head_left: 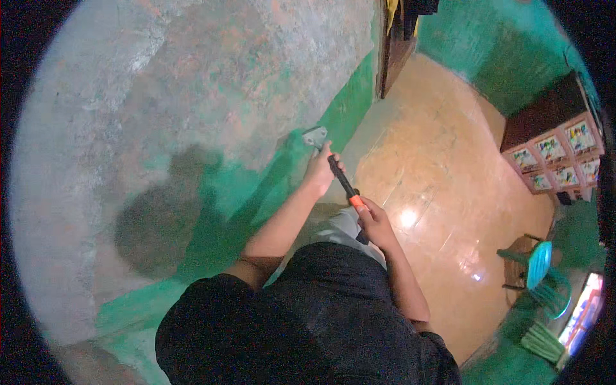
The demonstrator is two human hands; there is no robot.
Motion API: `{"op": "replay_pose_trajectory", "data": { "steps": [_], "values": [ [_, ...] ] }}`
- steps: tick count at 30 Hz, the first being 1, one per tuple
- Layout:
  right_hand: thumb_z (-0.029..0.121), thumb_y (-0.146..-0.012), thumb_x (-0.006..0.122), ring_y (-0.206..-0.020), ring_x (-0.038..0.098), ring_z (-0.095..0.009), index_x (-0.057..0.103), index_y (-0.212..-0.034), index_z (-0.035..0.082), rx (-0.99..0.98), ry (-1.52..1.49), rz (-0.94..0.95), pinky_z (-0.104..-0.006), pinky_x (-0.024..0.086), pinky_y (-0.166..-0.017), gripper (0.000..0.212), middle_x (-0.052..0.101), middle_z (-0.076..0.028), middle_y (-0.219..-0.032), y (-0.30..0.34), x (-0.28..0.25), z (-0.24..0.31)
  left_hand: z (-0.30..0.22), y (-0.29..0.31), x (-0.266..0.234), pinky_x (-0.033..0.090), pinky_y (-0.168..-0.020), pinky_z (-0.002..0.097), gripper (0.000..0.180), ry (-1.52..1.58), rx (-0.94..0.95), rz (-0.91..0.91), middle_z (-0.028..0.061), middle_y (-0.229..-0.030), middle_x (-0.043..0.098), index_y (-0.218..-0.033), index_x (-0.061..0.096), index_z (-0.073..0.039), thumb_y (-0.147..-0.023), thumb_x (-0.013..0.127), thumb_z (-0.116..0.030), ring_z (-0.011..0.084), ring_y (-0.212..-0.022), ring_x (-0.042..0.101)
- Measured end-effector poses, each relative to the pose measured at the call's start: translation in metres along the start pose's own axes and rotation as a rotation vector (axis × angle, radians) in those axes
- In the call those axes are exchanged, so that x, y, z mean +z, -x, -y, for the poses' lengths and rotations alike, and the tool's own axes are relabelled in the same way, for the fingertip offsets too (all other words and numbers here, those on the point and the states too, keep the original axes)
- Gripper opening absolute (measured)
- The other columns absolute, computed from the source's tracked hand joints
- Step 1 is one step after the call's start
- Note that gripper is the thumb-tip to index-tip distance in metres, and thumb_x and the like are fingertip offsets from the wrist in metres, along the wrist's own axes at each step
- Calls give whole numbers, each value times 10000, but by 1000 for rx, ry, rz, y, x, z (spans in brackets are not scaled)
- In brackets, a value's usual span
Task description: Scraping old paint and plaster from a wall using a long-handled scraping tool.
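Both my hands grip one long-handled scraper (343,178), which has a black and orange handle and a wide metal head. My left hand (319,172) is wrapped round the upper part, just below the head. Lower down, my right hand (377,226) closes round the handle near its end. The metal head (314,136) is at the wall (212,83), by the border of green paint and bare, patchy grey surface; whether its edge touches cannot be told. Green paint (350,96) covers a strip along the wall's lower part. My shadow falls on the wall at the left.
A tan, shiny floor (436,141) lies to my right. At the far right stand a dark cabinet with picture panels (552,147), a teal plastic chair (540,266) and a small wooden stool (513,262). Dark cloth (420,8) hangs by a doorway ahead.
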State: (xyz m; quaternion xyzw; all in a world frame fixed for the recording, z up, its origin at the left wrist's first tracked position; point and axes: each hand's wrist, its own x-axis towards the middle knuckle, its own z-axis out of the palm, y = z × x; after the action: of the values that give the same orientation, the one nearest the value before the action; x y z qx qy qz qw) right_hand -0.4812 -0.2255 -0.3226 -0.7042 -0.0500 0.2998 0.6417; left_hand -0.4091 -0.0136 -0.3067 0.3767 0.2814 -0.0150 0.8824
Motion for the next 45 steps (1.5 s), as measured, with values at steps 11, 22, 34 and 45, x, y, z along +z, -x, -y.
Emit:
{"op": "replay_pose_trajectory", "data": {
  "steps": [11,22,34,45],
  "values": [
    [318,-1013,495,-527,406,-60,520,-1358,76,89,-285,-35,-225,340,-472,422,430,51,-658,-15,37,-40,23,-32,-31,463,-708,434,340,-59,-151,-49,62,-805,491,-1221,456,-144,-999,508,-396,231,-716,517],
    [303,-1025,469,-789,574,-130,555,-1308,18,71,-262,-66,-273,477,-729,411,613,-29,-871,-44,80,-114,47,-58,-78,413,-604,355,450,-90,-172,-175,24,-735,467,-1251,474,-168,-1028,320,-527,168,-604,446],
    [301,-1016,481,-942,587,-158,565,-1292,-7,148,-401,-130,-302,464,-862,422,652,-92,-1036,-48,125,-149,61,-60,-98,360,-533,295,470,-227,-151,-182,-18,-657,385,-1272,464,-155,-1028,324,-531,104,-519,353],
    [270,-1020,483,-694,478,-75,581,-1269,-13,152,-501,-177,-243,422,-621,390,547,22,-812,-46,132,-140,58,-58,-97,347,-494,274,450,-219,-182,-199,-28,-621,383,-1251,465,-135,-1035,335,-508,98,-480,344]
  ]
}}
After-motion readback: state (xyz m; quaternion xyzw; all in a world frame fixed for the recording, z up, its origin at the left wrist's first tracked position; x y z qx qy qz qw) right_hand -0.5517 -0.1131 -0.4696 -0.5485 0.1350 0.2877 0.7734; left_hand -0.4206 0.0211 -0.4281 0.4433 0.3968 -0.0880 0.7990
